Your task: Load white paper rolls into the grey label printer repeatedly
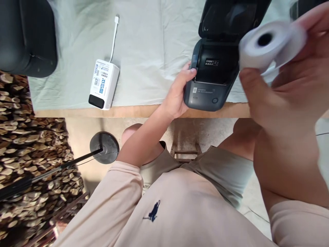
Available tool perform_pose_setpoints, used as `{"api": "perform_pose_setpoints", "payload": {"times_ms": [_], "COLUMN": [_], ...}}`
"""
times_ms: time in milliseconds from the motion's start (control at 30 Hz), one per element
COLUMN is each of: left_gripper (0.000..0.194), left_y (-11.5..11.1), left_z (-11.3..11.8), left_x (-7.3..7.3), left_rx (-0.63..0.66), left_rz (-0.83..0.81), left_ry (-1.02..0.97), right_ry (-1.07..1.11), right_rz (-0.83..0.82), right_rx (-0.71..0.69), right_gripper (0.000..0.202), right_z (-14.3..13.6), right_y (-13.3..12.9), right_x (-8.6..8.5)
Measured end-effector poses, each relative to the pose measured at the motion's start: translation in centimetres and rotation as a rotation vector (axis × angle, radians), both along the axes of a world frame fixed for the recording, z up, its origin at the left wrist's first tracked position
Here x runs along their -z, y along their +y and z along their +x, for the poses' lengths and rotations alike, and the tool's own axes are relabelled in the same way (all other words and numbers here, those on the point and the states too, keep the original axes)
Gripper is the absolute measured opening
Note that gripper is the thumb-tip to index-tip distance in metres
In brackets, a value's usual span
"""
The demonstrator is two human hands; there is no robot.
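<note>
A dark grey label printer [205, 97] rests at the table's front edge, its lid [228, 19] swung up and its paper bay [213, 65] exposed. Gripping the printer's left side is my left hand [178, 89], thumb on the rim of the bay. My right hand [285, 89] holds a white paper roll [253, 49] up at the printer's right, with thumb and fingers around it. The roll has a dark hole in its core, and a loose strip of paper curls off its right side. Motion blurs the roll and the right fingers.
On the pale cloth [144, 44] lies a white power bank [105, 82] with a short cable [114, 37]. A black bag-like object [28, 37] sits at the far left. Below are a stand with a round base [109, 152], stacked firewood [28, 144] and a wooden stool [185, 152].
</note>
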State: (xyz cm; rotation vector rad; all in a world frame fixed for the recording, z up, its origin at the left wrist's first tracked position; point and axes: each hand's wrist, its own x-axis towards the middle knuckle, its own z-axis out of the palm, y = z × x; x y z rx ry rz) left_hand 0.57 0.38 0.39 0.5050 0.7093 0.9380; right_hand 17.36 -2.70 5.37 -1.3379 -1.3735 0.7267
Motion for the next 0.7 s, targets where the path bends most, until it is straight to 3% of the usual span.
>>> {"api": "perform_pose_setpoints", "payload": {"times_ms": [100, 233, 467, 700], "left_gripper": [0.015, 0.014, 0.015, 0.011], "left_y": [-0.1, -0.4, -0.6, -0.7], "left_z": [-0.1, -0.1, 0.1, 0.1], "left_x": [0.2, 0.2, -0.1, 0.2], "left_rx": [-0.009, 0.004, 0.006, 0.027], "left_rz": [0.059, 0.077, 0.031, 0.128], "left_ry": [-0.050, -0.033, 0.031, 0.030], "right_ry": [-0.479, -0.835, -1.002, -1.020], "right_rz": [0.092, -0.099, -0.447, -0.420], "right_rx": [-0.081, 0.027, 0.023, 0.073], "right_gripper": [0.034, 0.036, 0.041, 0.038], "right_z": [0.3, -0.5, -1.8, -1.5], "right_y": [0.1, 1.0, 2.0, 1.7], "right_x": [-0.4, -1.2, -2.5, -2.7]}}
